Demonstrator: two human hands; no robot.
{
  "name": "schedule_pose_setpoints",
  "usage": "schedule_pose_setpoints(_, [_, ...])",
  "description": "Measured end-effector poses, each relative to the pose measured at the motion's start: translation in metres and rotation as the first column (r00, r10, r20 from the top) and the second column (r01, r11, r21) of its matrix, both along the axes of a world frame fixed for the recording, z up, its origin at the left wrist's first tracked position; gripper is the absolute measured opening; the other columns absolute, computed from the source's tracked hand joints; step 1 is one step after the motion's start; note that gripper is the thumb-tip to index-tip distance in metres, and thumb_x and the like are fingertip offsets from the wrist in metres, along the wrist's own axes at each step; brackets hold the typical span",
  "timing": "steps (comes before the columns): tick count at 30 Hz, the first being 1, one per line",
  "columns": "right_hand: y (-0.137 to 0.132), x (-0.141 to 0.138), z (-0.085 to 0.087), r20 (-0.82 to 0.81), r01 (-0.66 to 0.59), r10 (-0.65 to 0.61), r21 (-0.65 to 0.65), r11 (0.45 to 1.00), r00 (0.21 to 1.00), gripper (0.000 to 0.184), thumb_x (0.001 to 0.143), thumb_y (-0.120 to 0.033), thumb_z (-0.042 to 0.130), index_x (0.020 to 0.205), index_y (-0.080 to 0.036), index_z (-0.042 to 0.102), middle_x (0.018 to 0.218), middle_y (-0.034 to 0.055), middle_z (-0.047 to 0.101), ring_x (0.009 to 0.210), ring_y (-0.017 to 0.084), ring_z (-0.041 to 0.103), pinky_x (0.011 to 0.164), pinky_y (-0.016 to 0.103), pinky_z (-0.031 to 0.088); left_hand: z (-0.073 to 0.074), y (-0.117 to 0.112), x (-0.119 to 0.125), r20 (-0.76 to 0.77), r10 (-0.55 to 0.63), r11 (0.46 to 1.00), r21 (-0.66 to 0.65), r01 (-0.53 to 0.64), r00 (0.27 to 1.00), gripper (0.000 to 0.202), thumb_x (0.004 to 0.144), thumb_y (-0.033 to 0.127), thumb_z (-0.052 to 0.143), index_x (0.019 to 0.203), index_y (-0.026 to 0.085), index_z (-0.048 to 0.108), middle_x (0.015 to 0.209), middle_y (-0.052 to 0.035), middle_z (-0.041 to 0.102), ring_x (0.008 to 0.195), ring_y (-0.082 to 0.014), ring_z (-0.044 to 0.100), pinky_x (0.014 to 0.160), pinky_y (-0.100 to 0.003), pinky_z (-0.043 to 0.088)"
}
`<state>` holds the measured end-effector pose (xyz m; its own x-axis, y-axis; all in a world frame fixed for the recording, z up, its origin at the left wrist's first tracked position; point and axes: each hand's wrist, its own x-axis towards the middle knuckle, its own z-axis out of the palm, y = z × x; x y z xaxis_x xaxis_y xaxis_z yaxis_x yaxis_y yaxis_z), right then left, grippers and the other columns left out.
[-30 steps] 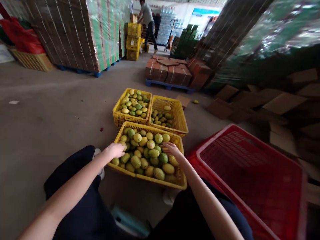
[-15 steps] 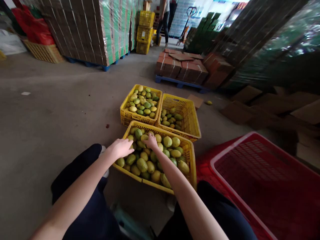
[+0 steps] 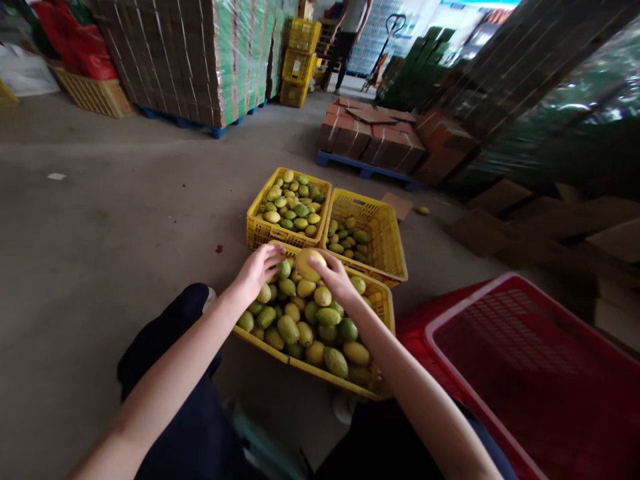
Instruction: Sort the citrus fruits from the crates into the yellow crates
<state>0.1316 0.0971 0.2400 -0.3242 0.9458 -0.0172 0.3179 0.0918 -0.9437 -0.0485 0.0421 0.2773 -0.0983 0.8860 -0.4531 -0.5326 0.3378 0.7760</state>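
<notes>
A yellow lemon (image 3: 309,264) is gripped in the fingers of my right hand (image 3: 338,276), raised over the near yellow crate (image 3: 388,308). My left hand (image 3: 260,272) hovers by that crate's far left side, fingers apart and nothing in them, a short way from the held lemon. Below both hands, the near crate is heaped with green and yellow lemons (image 3: 288,329). Behind it stand two more yellow crates: the far left crate (image 3: 255,233) is full of lemons, and the far right crate (image 3: 387,247) has some gathered at its left end.
To the right of my legs stands a large red crate (image 3: 425,353). Flattened cardboard (image 3: 500,227) lies beyond it. Cartons (image 3: 373,137) rest on a blue pallet ahead. Wrapped stacks (image 3: 200,67) and yellow crates (image 3: 297,67) are farther back, where a person (image 3: 347,40) stands.
My right hand has lifted a yellow lemon out of the near crate. My left hand has risen from the lemons toward the crate's far edge. The view has shifted slightly.
</notes>
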Motion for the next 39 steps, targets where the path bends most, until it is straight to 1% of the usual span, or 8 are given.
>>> schedule_pose_setpoints(3, [-0.022,-0.004,0.049,-0.076,-0.088,0.105,0.195,0.977,0.992,0.057,0.085,-0.068,0.053,0.111,-0.020,0.071,0.109,0.0069,0.073,0.103,0.025,0.066,0.093,0.039,0.052,0.004,-0.009,0.024,0.398,0.048,0.984,-0.178,0.025,0.916,0.024,0.088,0.026,0.042,0.094,0.016,0.062,0.088,-0.0099,0.069,0.083,-0.0225,0.069,0.083,-0.042,0.057])
schedule_pose_setpoints(6, [-0.034,-0.013,0.066,-0.009,-0.112,0.123,0.342,0.933,0.992,0.048,0.090,-0.062,0.051,0.097,-0.020,0.074,0.100,0.0066,0.074,0.098,0.023,0.066,0.094,0.038,0.051,0.003,-0.018,0.042,0.459,0.050,0.978,-0.204,0.050,0.887,0.030,0.091,0.031,0.035,0.104,0.019,0.059,0.090,-0.0083,0.069,0.084,-0.0239,0.069,0.078,-0.046,0.059])
schedule_pose_setpoints(12, [-0.014,0.007,-0.012,0.127,0.275,-0.292,0.131,0.952,0.948,0.050,0.098,-0.047,0.029,0.099,-0.020,0.071,0.095,0.0072,0.073,0.097,0.022,0.067,0.092,0.036,0.053,0.000,-0.011,0.025,0.010,-0.127,0.985,-0.115,0.127,0.992,0.045,0.092,0.039,0.024,0.111,0.021,0.060,0.109,-0.0126,0.069,0.098,-0.0271,0.067,0.078,-0.046,0.059])
schedule_pose_setpoints(16, [-0.004,0.023,-0.079,0.427,0.272,-0.236,-0.024,0.962,0.873,0.022,0.089,-0.031,0.048,0.086,-0.021,0.067,0.089,0.0070,0.073,0.093,0.025,0.068,0.092,0.041,0.053,0.014,-0.002,-0.014,0.144,0.154,0.988,-0.004,-0.155,0.977,0.041,0.090,0.035,0.026,0.097,0.019,0.062,0.100,-0.0128,0.069,0.099,-0.0251,0.067,0.077,-0.040,0.060])
schedule_pose_setpoints(21, [0.011,-0.009,-0.123,0.549,0.167,-0.097,-0.078,0.983,0.830,0.017,0.082,-0.017,0.057,0.098,-0.021,0.063,0.102,0.0078,0.071,0.105,0.027,0.066,0.097,0.042,0.049,0.028,-0.001,-0.051,0.443,0.484,0.866,-0.121,-0.484,0.755,0.037,0.093,0.031,0.026,0.088,0.016,0.060,0.084,-0.0093,0.067,0.081,-0.0180,0.069,0.072,-0.031,0.060])
schedule_pose_setpoints(29, [0.051,-0.076,-0.154,0.662,0.202,-0.084,-0.103,0.974,0.745,0.049,0.081,-0.033,0.067,0.121,-0.012,0.048,0.129,0.0240,0.056,0.125,0.037,0.054,0.099,0.044,0.046,0.020,-0.009,-0.070,0.419,0.504,0.861,-0.180,-0.475,0.755,0.037,0.093,0.028,0.026,0.086,0.016,0.061,0.087,-0.0097,0.067,0.083,-0.0180,0.069,0.074,-0.032,0.061])
schedule_pose_setpoints(35, [0.054,-0.069,-0.149,0.578,0.239,-0.141,-0.097,0.966,0.804,0.034,0.076,-0.031,0.072,0.101,-0.019,0.053,0.108,0.0181,0.066,0.111,0.037,0.062,0.092,0.048,0.050,0.018,-0.008,-0.071,0.334,0.431,0.902,-0.133,-0.411,0.838,0.037,0.091,0.027,0.025,0.085,0.018,0.061,0.089,-0.0113,0.068,0.092,-0.0204,0.068,0.080,-0.035,0.061])
schedule_pose_setpoints(39, [0.046,-0.044,-0.126,0.275,0.206,-0.194,-0.015,0.978,0.942,0.036,0.072,-0.048,0.074,0.087,-0.023,0.053,0.086,0.0077,0.066,0.095,0.031,0.066,0.082,0.045,0.054,0.020,-0.006,-0.061,0.212,0.384,0.923,-0.065,-0.379,0.899,0.035,0.088,0.029,0.027,0.100,0.020,0.058,0.103,-0.0123,0.068,0.102,-0.0234,0.067,0.082,-0.040,0.061])
